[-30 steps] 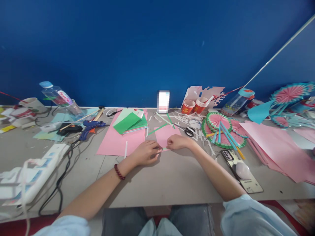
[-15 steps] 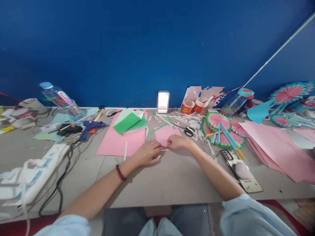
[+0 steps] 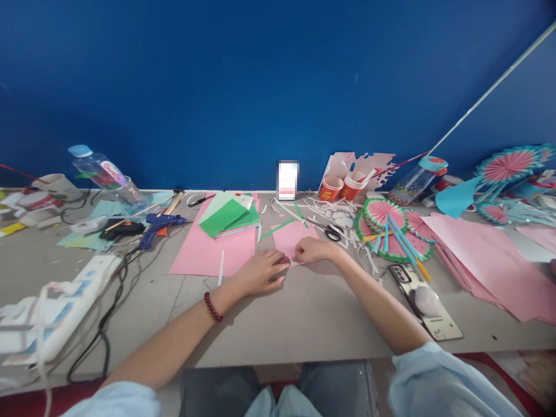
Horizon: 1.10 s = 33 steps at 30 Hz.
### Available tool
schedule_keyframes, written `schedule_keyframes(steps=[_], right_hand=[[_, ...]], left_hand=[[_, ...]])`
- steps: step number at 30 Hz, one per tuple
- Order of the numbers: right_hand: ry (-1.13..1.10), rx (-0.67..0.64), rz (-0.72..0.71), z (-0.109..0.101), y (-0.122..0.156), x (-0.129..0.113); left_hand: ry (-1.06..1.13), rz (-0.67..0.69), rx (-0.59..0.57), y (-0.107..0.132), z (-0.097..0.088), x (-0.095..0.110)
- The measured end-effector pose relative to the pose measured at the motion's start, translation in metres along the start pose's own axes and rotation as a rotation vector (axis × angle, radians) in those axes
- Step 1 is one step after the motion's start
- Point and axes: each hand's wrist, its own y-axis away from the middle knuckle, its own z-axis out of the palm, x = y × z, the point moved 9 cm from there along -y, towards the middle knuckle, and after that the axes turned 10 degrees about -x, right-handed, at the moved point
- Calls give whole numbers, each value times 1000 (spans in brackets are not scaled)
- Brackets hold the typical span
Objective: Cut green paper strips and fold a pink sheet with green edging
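Note:
A small pink sheet of paper (image 3: 290,233) lies on the table between my hands, and a sliver of green shows at its near edge. My left hand (image 3: 264,271) rests palm down at the sheet's near left corner, fingers stretched and slightly apart, fingertips touching the edge. Curled closed, my right hand (image 3: 311,250) presses its fingertips on the near edge, right beside the left fingertips. What lies under those fingertips is partly hidden. Thin green paper strips (image 3: 278,228) lie at the sheet's far side. Black-handled scissors (image 3: 333,233) are just right of it.
Left of the sheet, green papers (image 3: 223,218) lie on a larger pink sheet (image 3: 186,258). Farther left are a blue glue gun (image 3: 158,226) and a power strip (image 3: 78,301). Paper cups (image 3: 332,188), watermelon-patterned paper fans (image 3: 386,217) and a phone (image 3: 447,324) stand or lie to the right.
Both hands have barely moved. My right fingertips have shifted slightly left along the paper's near edge, and a bit of green now shows between the hands.

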Motion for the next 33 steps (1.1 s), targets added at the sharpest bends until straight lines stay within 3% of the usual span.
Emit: schedule_keyframes(steps=[9, 19, 25, 33], right_hand=[[91, 41, 95, -2, 6, -2], [123, 46, 145, -9, 17, -1], [121, -34, 81, -7, 15, 6], [130, -14, 77, -9, 17, 7]], left_hand=[[-26, -10, 3, -1, 0, 0], [100, 19, 14, 0, 2, 1], [99, 3, -11, -2, 3, 1], [58, 11, -29, -1, 5, 2]])
